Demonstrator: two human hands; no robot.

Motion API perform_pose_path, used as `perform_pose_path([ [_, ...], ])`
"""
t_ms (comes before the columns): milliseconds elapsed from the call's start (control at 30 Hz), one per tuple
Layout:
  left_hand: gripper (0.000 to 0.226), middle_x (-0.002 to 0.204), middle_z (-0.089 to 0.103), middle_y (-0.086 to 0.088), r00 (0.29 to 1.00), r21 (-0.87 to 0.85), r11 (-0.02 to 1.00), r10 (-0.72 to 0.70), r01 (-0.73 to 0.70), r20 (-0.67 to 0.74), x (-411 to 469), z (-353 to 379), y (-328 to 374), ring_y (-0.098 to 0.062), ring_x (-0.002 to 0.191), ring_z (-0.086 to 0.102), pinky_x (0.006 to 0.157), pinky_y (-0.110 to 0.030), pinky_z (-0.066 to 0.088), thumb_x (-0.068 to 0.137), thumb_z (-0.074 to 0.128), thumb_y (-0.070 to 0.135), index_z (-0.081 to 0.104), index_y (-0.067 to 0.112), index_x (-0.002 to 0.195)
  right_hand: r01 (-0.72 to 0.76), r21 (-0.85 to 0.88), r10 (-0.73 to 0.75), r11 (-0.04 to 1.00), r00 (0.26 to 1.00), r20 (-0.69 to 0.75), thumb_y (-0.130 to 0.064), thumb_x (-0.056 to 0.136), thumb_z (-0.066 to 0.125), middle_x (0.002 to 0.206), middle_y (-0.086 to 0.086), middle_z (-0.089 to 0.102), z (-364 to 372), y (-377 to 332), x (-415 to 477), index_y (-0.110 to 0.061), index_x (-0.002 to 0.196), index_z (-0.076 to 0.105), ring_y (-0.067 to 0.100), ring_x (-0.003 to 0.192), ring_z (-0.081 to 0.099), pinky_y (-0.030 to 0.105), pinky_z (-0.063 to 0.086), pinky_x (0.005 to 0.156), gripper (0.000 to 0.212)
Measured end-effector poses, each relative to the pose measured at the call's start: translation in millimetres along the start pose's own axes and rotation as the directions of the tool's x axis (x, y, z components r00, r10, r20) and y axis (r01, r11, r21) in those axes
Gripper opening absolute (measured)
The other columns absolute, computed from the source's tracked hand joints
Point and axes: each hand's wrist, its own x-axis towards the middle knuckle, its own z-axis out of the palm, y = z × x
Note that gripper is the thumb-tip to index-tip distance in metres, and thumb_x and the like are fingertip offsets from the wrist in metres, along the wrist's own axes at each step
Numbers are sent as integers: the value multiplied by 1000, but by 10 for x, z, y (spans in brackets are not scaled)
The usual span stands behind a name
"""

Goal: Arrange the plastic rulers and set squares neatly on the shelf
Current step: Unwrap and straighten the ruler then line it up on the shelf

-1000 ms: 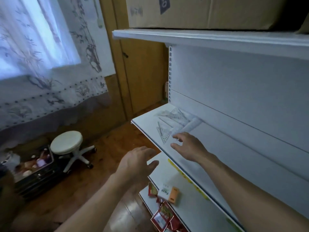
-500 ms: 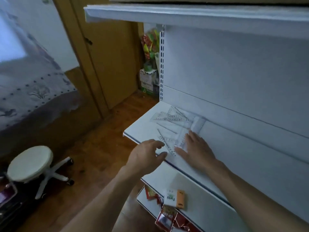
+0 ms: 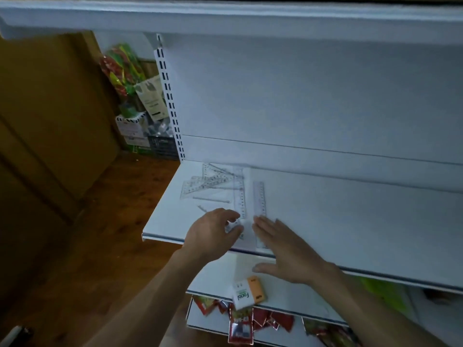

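Ahead of the flat right hand [image 3: 283,249], touching its fingertips: ruler [image 3: 259,199], long axis running away; left hand [image 3: 213,231] curled alongside, grip unclear

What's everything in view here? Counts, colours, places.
clear plastic straight rulers: two, transparent, side by side mid-shelf, pointing at the back wall
clear plastic set squares: overlapping pile, count unclear, transparent, left of the rulers
white metal shelf: one, white, holds rulers and set squares
upper white shelf: one, white, overhead
white-and-orange small box: one, lower shelf's front edge
red foil packets: several, red, below that box
colourful hanging packets: bunch, red and green, behind the shelf's left end
brown wooden floor: one, brown, left
left hand: fingers curled over a clear piece, grip unclear
right hand: flat, fingers on the right ruler's near end
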Motion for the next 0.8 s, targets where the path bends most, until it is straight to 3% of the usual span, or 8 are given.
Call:
perform_pose_path([
  [100,40,122,62,9,1000,-19,1000,22,-21,20,49,-41,-17,-9,101,59,86,-27,52,91,57,46,57,29,127,26,-25,-30,999,983,-184,-57,86,44,151,-5,20,111,18,-78,-16,145,37,6,140,20,36,22,116,72],
  [233,39,121,62,10,999,-61,998,32,-30,31,121,-88,-21,-5,98,56,86,-24,49,91,57,45,58,29,127,45,73,-26,996,970,-241,-59,93,34,145,-11,38,73,-25,-131,-22,138,49,-3,134,28,30,19,114,60],
  [367,38,119,62,10,999,-103,994,39,-35,36,167,-108,-8,-2,94,53,85,-23,49,91,57,45,58,29,126,37,161,26,986,928,-371,-48,93,41,131,-10,58,-87,-25,-117,-25,127,61,3,121,52,24,44,101,46],
  [467,37,117,62,13,999,-136,990,33,-28,38,194,-126,-14,0,93,53,86,-21,46,91,57,46,59,31,124,7,178,96,984,821,-563,-41,94,46,113,-7,65,-236,62,-41,-23,115,69,10,102,58,23,48,86,36],
  [533,36,115,62,15,999,-164,986,20,-13,41,204,-140,-31,0,95,55,88,-23,47,90,58,47,60,32,123,-35,238,183,971,749,-637,-42,94,50,96,-8,59,-351,96,-2,-24,111,71,6,86,56,20,45,74,33],
  [667,32,104,62,21,997,-269,962,-31,50,72,244,-178,-39,0,95,59,90,-26,48,89,60,45,62,33,119,-89,469,391,879,696,-602,-41,90,56,70,-13,56,-542,66,29,-29,107,72,1,65,55,11,39,62,27],
  [733,32,102,63,21,991,-366,925,-62,102,121,259,-193,-13,-1,96,60,91,-28,48,90,60,43,63,31,119,-61,665,498,744,715,-491,-34,90,59,60,-14,60,-599,21,47,-31,106,72,1,57,54,11,41,62,21],
  [800,30,105,65,15,979,-484,857,-100,175,177,262,-190,28,-6,98,62,94,-31,48,92,58,42,64,27,118,-12,801,545,599,739,-396,-25,91,61,63,-7,65,-624,-24,58,-30,105,72,5,57,57,14,46,62,18],
])
